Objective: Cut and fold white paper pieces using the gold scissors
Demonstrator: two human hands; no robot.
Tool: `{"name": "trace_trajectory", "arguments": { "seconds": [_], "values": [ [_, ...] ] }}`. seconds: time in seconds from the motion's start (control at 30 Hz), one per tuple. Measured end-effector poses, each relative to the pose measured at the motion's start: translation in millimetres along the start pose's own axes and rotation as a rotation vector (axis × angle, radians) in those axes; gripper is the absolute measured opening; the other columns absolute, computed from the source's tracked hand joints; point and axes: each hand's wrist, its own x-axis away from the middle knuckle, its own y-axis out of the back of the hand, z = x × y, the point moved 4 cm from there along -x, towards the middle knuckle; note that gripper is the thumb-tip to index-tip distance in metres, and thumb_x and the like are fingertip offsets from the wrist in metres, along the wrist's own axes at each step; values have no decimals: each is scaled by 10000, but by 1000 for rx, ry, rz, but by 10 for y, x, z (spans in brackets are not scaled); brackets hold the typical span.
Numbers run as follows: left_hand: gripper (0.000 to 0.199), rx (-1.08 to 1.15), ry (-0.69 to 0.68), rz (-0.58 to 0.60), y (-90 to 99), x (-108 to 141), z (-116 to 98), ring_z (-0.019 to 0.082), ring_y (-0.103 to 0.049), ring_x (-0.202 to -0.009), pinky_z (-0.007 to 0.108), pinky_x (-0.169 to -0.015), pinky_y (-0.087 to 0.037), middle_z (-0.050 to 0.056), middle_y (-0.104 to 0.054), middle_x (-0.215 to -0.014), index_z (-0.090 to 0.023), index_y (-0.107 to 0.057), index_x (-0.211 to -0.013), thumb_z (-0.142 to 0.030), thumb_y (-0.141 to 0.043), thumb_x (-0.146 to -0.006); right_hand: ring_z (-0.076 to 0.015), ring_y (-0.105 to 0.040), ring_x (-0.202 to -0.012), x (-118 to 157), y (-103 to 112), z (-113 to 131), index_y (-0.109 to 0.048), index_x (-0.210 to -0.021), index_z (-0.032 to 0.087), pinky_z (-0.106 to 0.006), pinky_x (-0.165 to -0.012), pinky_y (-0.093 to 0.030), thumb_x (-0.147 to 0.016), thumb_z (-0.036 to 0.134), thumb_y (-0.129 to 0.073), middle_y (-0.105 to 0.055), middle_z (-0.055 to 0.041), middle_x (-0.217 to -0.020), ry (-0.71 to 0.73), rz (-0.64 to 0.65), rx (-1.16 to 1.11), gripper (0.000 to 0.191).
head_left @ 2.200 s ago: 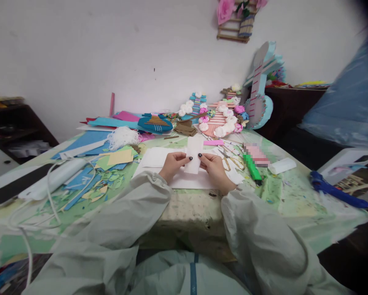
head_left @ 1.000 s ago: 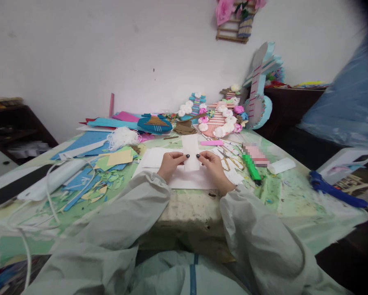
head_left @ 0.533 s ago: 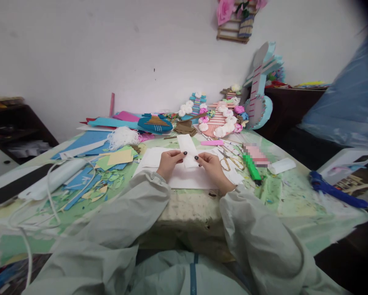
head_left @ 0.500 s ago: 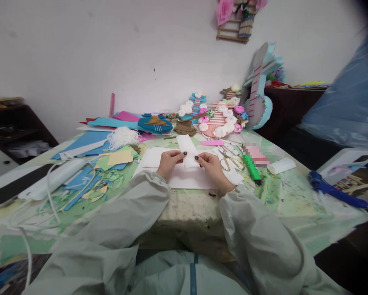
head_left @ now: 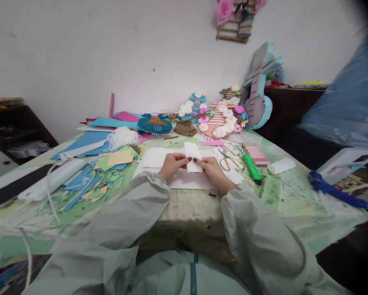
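A narrow white paper strip (head_left: 193, 149) is held upright over a white sheet (head_left: 186, 182) on the table. My left hand (head_left: 173, 164) pinches its left side, thumb on the front face. From the other side my right hand (head_left: 215, 170) grips it the same way, and the two thumb tips nearly touch at its middle. The fingers behind the strip are hidden. Just right of my right hand lie gold-handled scissors (head_left: 226, 162) on white paper pieces. A folded white piece (head_left: 154, 159) rests left of the strip.
Paper scraps (head_left: 110, 180), white string (head_left: 124, 138) and a white cable (head_left: 50, 192) lie to the left. A green tool (head_left: 251, 169), a white roll (head_left: 281, 165) and a blue-handled tool (head_left: 337, 190) are at the right. Decorated paper guitars (head_left: 217, 121) stand behind.
The strip has come down, shortened and turned more upright. Both thumbs have moved closer together on its front face.
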Motion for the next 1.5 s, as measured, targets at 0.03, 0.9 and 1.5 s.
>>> {"name": "trace_trajectory", "arguments": {
  "seconds": [0.03,0.9,1.5],
  "values": [
    [327,-2,-13,-19,9,-6,-2,97,-528,-533,239,-538,-436,23,-628,-603,-98,-696,-690,-353,-813,-521,-101,-465,-492,-3,2,1,-652,-584,125,-235,-490,-349,-625,481,-724,-575,-9,-519,-12,-17,-43,366],
    [289,-64,139,184,-116,87,19,129,-575,-537,269,-558,-479,48,-633,-582,-92,-685,-625,-335,-812,-531,-146,-586,-594,5,24,126,-600,-691,161,-262,-536,-461,-651,488,-712,-649,-34,-657,60,-81,-274,347],
    [343,-214,93,204,-129,112,6,125,-538,-482,250,-504,-434,27,-598,-492,-120,-666,-572,-450,-756,-593,-106,-490,-487,4,183,171,-582,-1095,239,-235,-508,-418,-692,399,-704,-525,67,-533,235,-196,-94,450]
  ]
}}
